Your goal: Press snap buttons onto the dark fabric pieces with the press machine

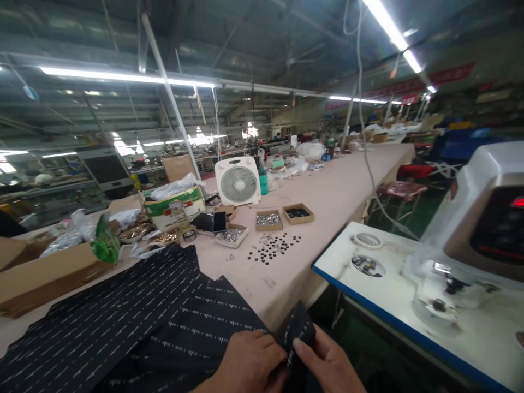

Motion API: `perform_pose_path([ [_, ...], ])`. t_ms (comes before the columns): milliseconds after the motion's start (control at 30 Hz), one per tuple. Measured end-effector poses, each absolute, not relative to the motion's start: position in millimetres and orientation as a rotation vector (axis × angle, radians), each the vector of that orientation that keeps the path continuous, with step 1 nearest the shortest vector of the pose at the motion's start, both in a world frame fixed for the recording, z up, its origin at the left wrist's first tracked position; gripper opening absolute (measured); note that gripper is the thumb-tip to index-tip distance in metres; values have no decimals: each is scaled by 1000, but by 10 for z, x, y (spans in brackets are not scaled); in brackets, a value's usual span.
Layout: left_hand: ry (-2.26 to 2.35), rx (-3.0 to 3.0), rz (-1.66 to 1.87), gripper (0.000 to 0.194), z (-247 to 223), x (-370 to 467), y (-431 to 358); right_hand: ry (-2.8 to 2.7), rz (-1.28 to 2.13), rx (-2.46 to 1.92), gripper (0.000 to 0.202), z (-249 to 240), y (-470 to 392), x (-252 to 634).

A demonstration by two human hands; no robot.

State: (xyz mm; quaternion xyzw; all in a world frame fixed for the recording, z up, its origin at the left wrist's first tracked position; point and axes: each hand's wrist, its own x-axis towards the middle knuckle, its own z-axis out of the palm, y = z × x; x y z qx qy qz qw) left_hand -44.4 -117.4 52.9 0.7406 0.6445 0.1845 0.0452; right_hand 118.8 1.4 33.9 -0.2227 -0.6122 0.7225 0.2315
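Inside the right hand (331, 360) is dark printed fabric (302, 323).

Bright tube lights (102, 75) glow above a long pinkish worktable (339, 188).

Bare hands (249, 357), rounded thumbnail (297, 343)

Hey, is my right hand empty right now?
No, your right hand is pinching a folded part of the dark patterned fabric between thumb and fingers.
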Motion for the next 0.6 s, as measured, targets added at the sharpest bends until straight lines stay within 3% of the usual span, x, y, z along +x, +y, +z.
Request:
perform_pose_path([
  [167,1854,2122,898,36,744,-612,-983,-1629,1972,-709,38,273,158,1565],
  [367,1594,1994,373,78,727,-947,-472,-1572,2076,-696,43,487,311,1943],
  [533,1287,1966,148,77,602,-692,-151,-1384,2095,-657,49,775,296,2222],
  [600,1257,1968,90,68,559,-582,-72,-1313,2066,-674,51,853,310,2323],
])
